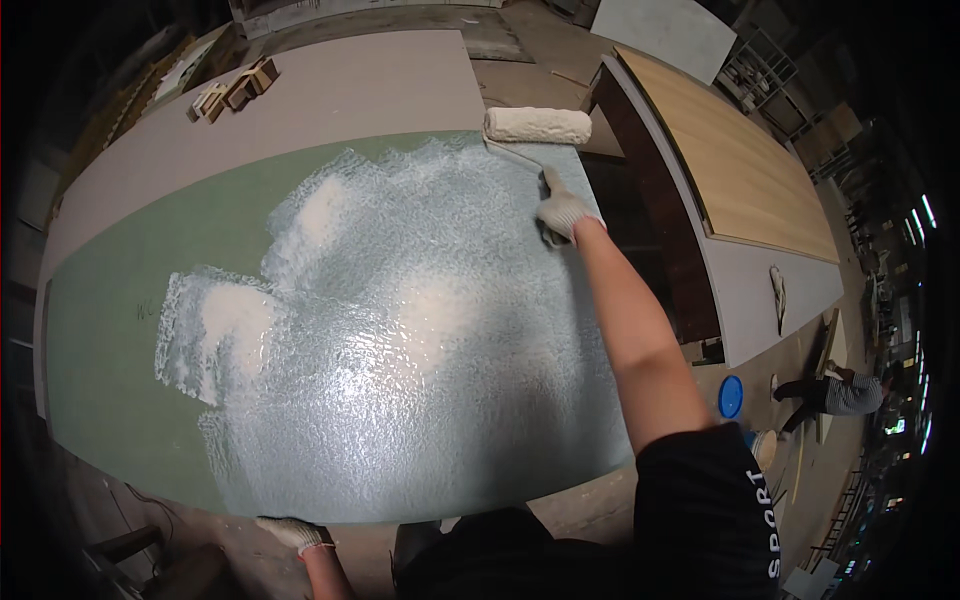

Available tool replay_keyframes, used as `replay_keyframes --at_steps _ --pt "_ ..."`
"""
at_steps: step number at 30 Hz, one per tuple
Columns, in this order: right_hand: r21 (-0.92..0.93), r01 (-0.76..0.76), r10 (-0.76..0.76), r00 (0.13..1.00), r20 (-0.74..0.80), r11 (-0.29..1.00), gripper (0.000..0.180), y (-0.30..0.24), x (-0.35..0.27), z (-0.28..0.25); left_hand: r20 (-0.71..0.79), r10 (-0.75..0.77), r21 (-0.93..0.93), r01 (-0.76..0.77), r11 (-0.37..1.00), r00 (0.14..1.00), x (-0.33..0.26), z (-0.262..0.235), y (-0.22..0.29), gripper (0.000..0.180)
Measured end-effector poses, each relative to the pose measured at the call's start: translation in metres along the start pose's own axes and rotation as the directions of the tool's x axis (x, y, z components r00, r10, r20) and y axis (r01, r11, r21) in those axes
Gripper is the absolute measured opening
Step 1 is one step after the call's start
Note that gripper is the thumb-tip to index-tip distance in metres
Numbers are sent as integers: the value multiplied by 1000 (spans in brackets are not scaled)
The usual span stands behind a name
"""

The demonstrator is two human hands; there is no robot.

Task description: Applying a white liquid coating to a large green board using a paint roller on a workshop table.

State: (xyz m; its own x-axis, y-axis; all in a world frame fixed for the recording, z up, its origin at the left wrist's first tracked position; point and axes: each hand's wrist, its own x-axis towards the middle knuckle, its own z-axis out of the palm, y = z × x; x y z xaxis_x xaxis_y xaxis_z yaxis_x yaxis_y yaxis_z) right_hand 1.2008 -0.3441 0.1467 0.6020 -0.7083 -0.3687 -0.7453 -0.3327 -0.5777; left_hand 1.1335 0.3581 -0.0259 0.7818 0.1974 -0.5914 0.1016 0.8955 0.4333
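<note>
A large green board [110, 330] lies flat in front of me, its middle and right side coated with wet white liquid, thicker in a few pale patches. My right hand [565, 212], in a knitted work glove, is closed round the handle of a paint roller. The fluffy white sleeve of the paint roller [538, 125] lies at the board's far right corner, at the end of my outstretched arm. At the near edge, my gloved left hand [293, 533] is beside the board's rim, its fingers extended to the left and partly hidden; it holds nothing that I can see.
Beyond lies a pinkish-grey panel [370, 80] with small wooden blocks [235, 90] on it. To the right stand a wood-faced panel [735, 150] and a glove-like cloth [777, 298] on a grey surface. A blue lid [731, 397] and a bending person [845, 393] are farther right.
</note>
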Motion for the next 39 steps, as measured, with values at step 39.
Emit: replay_keyframes --at_steps 39 --pt "-148 41 -54 995 -83 988 91 126 -209 40 28 194 -487 183 -854 981 -14 49 -3 72"
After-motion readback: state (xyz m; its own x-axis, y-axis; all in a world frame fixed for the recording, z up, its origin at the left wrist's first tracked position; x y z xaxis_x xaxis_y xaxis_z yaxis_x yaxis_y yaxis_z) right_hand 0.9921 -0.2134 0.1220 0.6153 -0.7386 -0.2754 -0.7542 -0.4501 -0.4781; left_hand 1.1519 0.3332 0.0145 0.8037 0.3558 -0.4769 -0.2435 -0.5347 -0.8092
